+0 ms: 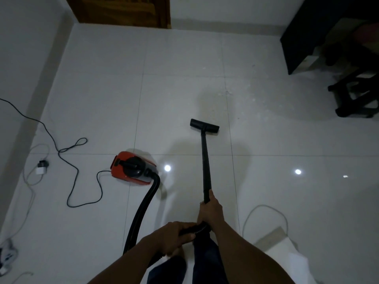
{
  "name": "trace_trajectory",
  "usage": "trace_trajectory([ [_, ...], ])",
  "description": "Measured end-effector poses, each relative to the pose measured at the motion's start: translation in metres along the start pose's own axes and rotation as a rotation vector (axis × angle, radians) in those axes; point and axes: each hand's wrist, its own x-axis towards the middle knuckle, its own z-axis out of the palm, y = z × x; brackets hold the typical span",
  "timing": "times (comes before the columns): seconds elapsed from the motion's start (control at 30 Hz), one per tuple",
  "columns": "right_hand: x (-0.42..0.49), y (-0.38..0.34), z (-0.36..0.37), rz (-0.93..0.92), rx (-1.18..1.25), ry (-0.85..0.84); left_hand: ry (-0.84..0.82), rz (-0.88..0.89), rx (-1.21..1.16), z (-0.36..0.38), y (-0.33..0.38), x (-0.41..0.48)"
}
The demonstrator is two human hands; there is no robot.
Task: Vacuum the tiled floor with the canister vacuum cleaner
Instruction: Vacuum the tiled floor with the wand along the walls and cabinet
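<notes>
White glossy floor tiles [184,99] are carrying the black floor nozzle [204,126] near the middle of the floor, as a person's right hand [210,210] is gripping the black wand [205,167] and the left hand [174,235] is clasping the ribbed hose [143,210]. The red canister vacuum [133,168] is sitting toward the floor's left edge, its black cord [78,171] looping beside it.

Bare forearms, no sleeves; dk blue trousers [207,261] on legs.

Both hands [209,211] on vacuum wand [205,160]
</notes>
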Motion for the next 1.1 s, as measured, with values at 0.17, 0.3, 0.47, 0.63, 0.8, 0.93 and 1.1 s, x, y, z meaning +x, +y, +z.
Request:
trace_trajectory([
  [0.17, -0.019, 0.025, 0.006, 0.033, 0.007, 0.006, -0.042, -0.024, -0.006, 0.023, -0.020, -0.006],
  [0.3, -0.017, 0.032, 0.004, 0.042, -0.008, -0.013, -0.025, -0.037, -0.021, 0.033, -0.021, -0.006],
  [0.47, -0.007, 0.028, -0.005, 0.059, -0.010, -0.044, 0.004, -0.031, -0.053, 0.037, -0.012, 0.001],
  [0.63, 0.021, 0.022, -0.019, 0.055, -0.022, -0.065, 0.033, -0.015, -0.017, 0.028, 0.012, 0.019],
  [0.8, 0.054, 0.017, -0.035, 0.038, -0.011, -0.053, 0.042, -0.058, -0.042, 0.019, 0.027, 0.055],
  [0.93, 0.091, 0.015, -0.047, 0.045, -0.006, -0.047, 0.030, -0.095, -0.048, 0.010, 0.038, 0.094],
  [1.1, 0.155, 0.001, -0.067, 0.027, 0.001, -0.047, 0.040, -0.138, -0.063, -0.010, 0.058, 0.154],
])
